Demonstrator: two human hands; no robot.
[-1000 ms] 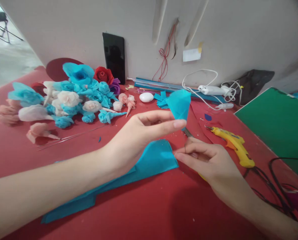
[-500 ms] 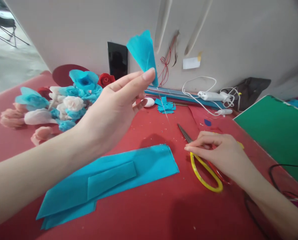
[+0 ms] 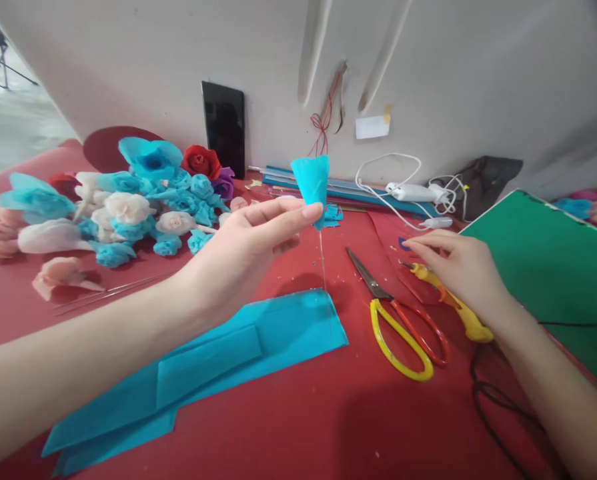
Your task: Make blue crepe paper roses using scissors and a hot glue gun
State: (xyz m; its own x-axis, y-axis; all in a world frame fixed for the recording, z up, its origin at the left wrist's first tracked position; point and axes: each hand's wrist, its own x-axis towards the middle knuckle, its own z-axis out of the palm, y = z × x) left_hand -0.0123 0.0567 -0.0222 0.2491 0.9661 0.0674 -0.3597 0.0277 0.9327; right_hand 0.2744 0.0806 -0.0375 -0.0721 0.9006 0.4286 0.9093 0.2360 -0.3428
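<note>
My left hand (image 3: 258, 247) pinches the narrow base of a blue crepe-paper flower (image 3: 311, 177), held upright over the table. A thin wire stem (image 3: 323, 263) hangs straight down from it. My right hand (image 3: 463, 267) hovers just above a yellow glue gun (image 3: 471, 323), thumb and fingertips brought together; whatever they hold, if anything, is too small to make out. Beside the glue gun lie scissors (image 3: 375, 287) with one yellow and one red handle. Folded blue crepe-paper strips (image 3: 288, 333) lie below my left hand.
Blue, white, pink and red paper flowers (image 3: 128, 208) are heaped at the left. A black phone (image 3: 224, 130) leans on the wall. White power leads (image 3: 413, 193) lie at the back, and a green board (image 3: 543, 273) stands at the right. A black cord (image 3: 498, 400) runs below the glue gun.
My left hand has lowered the blue flower, which now stands more upright. My right hand has moved up and right, off the scissors to above the glue gun. The view has shifted slightly.
</note>
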